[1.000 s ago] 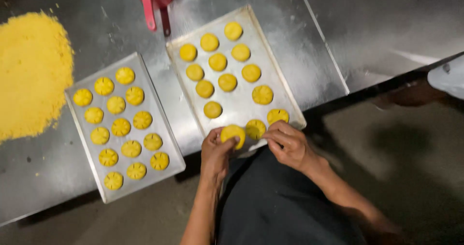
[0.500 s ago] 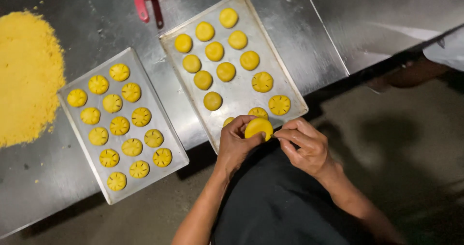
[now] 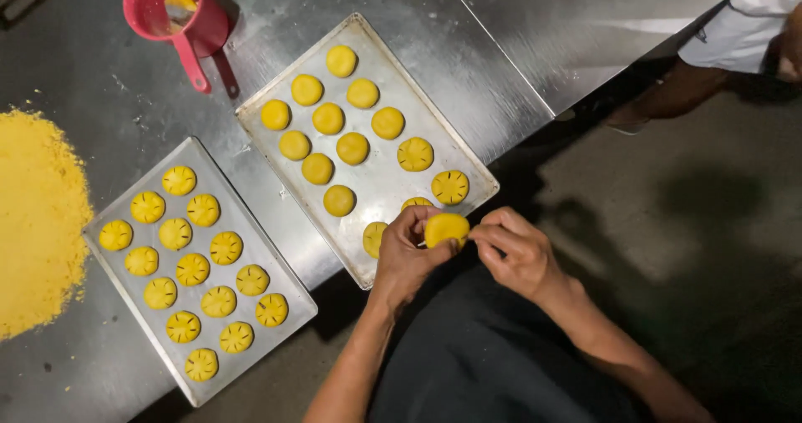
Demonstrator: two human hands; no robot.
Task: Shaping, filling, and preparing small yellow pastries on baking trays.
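My left hand (image 3: 407, 256) holds a round yellow dough piece (image 3: 445, 227) up off the near corner of the right metal tray (image 3: 384, 191). My right hand (image 3: 516, 250) is pinched against the right side of that piece; I cannot tell whether it holds a tool. The right tray carries several smooth yellow rounds, and the ones near its right end, such as one scored round (image 3: 449, 187), are scored with radial cuts. The left tray (image 3: 276, 324) holds several scored rounds in three columns.
A heap of yellow crumbs (image 3: 38, 222) lies at the left on the steel table (image 3: 501, 72). A pink cup with a handle (image 3: 171, 10) stands at the back. Another person in a white sleeve (image 3: 735, 30) stands at the upper right. Dark floor lies beyond the table edge.
My left hand lifted a dough round off the near end of the right tray and holds it raised, and my right hand closed in against it. The view moved closer.
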